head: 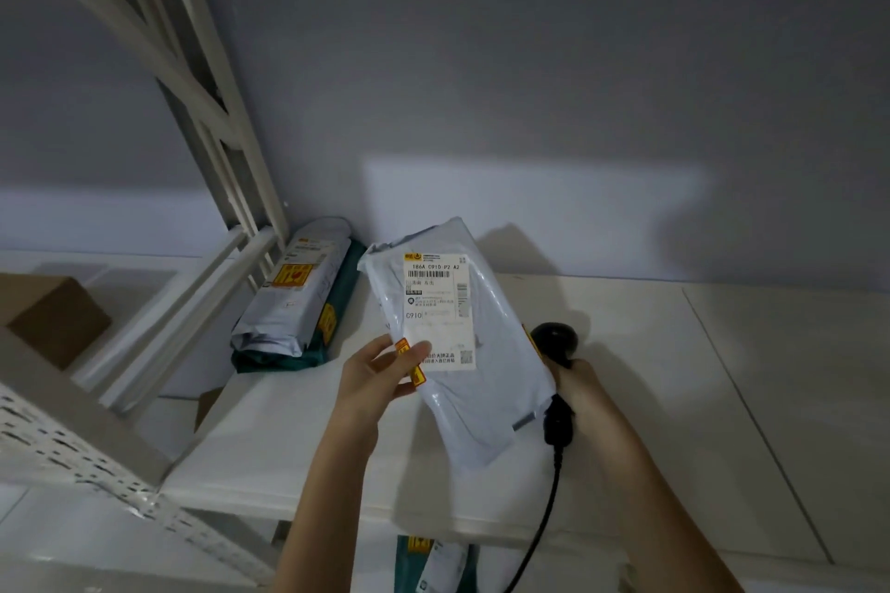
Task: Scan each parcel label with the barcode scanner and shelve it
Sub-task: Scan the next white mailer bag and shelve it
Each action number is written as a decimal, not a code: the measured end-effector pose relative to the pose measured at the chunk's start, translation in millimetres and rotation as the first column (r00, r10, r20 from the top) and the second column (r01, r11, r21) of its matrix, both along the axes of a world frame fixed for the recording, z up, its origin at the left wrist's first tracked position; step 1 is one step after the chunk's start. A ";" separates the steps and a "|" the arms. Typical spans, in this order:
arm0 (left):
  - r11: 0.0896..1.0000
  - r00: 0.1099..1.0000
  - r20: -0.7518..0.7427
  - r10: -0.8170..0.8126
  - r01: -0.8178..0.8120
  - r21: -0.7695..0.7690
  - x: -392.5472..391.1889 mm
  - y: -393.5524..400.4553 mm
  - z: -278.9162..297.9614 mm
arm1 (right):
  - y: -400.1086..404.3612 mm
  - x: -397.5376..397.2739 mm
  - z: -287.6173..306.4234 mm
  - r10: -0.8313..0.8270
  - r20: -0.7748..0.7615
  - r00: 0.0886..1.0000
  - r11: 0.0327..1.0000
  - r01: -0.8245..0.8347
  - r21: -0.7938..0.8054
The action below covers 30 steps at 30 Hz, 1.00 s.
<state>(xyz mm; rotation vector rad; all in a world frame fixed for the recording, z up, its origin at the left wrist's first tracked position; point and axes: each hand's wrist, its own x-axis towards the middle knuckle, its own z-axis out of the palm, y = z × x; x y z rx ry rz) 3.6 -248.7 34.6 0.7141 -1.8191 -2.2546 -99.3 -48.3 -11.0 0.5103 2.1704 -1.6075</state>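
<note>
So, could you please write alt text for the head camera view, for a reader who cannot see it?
A person's left hand holds up a grey parcel with its white shipping label facing the camera, while the right hand grips a black barcode scanner behind it. Two more parcels lie stacked on the white table beside a shelving frame.

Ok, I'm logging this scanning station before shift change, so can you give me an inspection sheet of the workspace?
Surface: white tabletop, against a grey wall.
Job's things: grey parcel held up, label facing the camera; black barcode scanner behind it.
Clutter: stacked parcels at the table's back left; more parcels below its front edge.
Grippers: left hand pinches the parcel's edge; right hand grips the scanner.
Cables: black scanner cable hangs down.
Surroundings: white shelving rack on the left; cardboard box on its shelf.
</note>
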 end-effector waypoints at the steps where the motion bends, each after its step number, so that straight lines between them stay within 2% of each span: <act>1: 1.000 1.000 -0.003 -0.001 0.001 -0.001 -0.7 -0.6 -0.9 | 0.7 2.0 -0.1 -0.041 -0.009 0.999 0.998 0.040 -0.043; 5: 1.000 1.000 -0.020 -0.006 0.006 0.005 -4.6 -3.0 -3.9 | 8.3 19.1 9.3 -0.176 -0.155 0.972 0.965 0.139 -0.223; 8: 1.000 0.999 -0.036 -0.002 0.003 0.005 -9.3 -3.9 -6.2 | 14.1 40.6 35.0 -0.182 -0.340 0.923 0.975 0.125 -0.184; 12: 1.000 0.998 -0.063 0.009 -0.009 0.003 -18.6 0.2 -8.5 | 5.2 70.3 80.2 -0.066 -0.475 0.877 0.986 -0.016 -0.167; 17: 1.000 0.995 -0.097 -0.021 0.022 0.012 -28.5 17.0 -10.8 | -22.5 95.6 104.5 0.033 -0.535 0.844 0.957 -0.182 -0.227; 21: 0.998 0.992 -0.112 -0.053 0.057 0.030 -32.5 28.3 -12.5 | -29.5 100.6 107.0 0.024 -0.540 0.841 0.946 -0.193 -0.259; 30: 0.996 0.988 -0.129 -0.090 0.092 0.007 -32.2 36.6 -8.9 | -23.1 102.7 113.9 0.038 -0.555 0.831 0.958 -0.187 -0.215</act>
